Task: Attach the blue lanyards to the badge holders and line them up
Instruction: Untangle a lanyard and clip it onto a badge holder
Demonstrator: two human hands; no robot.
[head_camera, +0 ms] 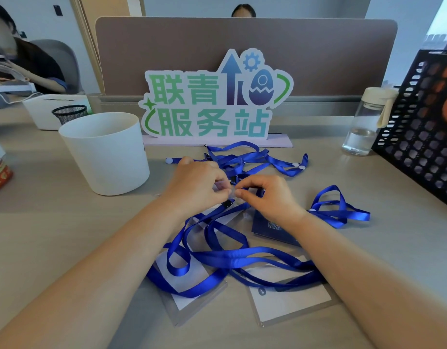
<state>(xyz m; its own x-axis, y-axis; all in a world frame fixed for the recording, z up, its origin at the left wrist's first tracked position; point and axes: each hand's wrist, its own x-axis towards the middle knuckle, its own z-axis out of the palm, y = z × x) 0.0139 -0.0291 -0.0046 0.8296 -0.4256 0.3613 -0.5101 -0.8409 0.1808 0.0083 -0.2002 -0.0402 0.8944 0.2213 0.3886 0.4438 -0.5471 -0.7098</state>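
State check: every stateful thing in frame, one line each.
left hand: pinches clear piece
right hand: pinches the same piece
near lanyards: tangled over badge holders
far lanyards: loose heap
side lanyard: looped, apart
water bottle: capped, partly full

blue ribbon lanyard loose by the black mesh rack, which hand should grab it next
Probably right: the right hand lies nearest the looped blue ribbon lanyard; the left hand is farther off.

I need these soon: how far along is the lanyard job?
Little looks finished: two badge holders lie askew under tangled lanyards, attachment unclear. In hand: left hand and right hand pinch a small clear piece between them. Still to do: a loose pile by the sign, another lanyard on the right, then lining up.
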